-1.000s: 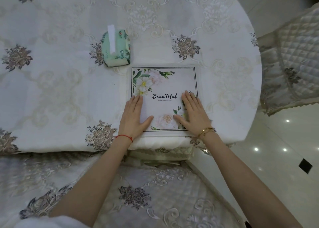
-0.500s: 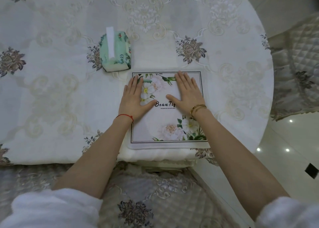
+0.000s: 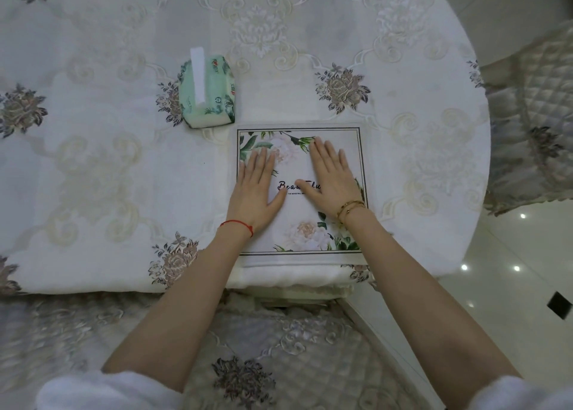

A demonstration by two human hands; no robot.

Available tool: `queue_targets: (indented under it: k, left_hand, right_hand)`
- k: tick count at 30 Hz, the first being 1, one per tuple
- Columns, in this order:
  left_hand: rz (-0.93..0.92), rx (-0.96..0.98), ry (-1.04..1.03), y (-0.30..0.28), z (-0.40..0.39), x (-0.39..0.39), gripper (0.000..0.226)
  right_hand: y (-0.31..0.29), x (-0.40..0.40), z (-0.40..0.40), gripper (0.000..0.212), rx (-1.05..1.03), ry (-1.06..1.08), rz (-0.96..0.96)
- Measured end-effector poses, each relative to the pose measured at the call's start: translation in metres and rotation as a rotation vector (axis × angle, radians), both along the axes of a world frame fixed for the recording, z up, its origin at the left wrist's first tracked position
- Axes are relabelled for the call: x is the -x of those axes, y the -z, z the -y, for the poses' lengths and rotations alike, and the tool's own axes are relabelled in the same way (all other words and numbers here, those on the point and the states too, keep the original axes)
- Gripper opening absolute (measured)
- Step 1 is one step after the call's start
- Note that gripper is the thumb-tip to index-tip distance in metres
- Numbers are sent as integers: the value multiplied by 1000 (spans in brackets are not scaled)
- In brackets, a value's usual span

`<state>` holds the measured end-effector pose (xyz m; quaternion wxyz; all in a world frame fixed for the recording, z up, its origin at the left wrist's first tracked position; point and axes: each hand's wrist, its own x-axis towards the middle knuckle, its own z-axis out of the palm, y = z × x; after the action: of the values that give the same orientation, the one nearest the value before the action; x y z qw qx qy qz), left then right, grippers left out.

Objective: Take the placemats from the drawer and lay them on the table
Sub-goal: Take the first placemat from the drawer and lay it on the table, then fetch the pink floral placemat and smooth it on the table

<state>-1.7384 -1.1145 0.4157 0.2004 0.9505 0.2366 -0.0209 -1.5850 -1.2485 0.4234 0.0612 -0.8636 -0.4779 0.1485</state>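
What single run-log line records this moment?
placemat: on table | left hand, right hand: flat on it | tissue pack: beside

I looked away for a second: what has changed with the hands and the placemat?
Both hands, left and right, slid from the placemat's near edge up to its middle, palms flat, smoothing it. Nothing was gripped or released. The placemat stayed at the table's edge, the tissue pack beside it.
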Motion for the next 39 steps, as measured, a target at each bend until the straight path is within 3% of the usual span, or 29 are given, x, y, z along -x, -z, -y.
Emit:
queue_targets:
  k: [13, 20, 34, 39]
  left_hand:
    - [-48, 59, -154, -6, 14, 38, 93]
    - [-48, 54, -61, -6, 60, 88, 87]
    - [-105, 52, -112, -12, 68, 104, 90]
    - [-163, 61, -135, -25, 78, 121, 82]
  right_hand:
    - [-3, 8, 78, 80, -3, 128, -40]
    - [-7, 70, 83, 81, -16, -23, -36]
    - [-10, 77, 138, 78, 5, 43, -34]
    - [-19, 73, 161, 82, 38, 70, -73]
